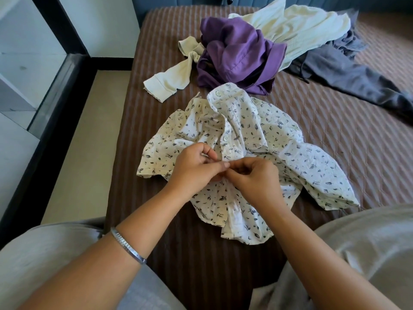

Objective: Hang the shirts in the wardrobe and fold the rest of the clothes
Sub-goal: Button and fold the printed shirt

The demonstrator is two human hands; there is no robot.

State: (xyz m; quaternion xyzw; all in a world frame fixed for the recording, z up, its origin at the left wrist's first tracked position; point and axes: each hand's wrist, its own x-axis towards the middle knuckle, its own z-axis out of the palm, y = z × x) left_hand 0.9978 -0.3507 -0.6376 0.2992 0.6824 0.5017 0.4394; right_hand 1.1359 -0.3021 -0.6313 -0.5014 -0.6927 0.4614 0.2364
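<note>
L hand + R hand pinch floral shirt front edges | bed right side bare

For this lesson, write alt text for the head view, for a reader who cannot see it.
Both hands, left hand and right hand, pinch the front of a leaf-print shirt spread on a brown bed. Behind it lie purple, cream and grey clothes.

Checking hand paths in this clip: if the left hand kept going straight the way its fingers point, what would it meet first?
The left hand points right, fingertips already touching the right hand over the floral shirt both pinch. It would likely meet the right hand's fingers first, though depth is unclear.
</note>
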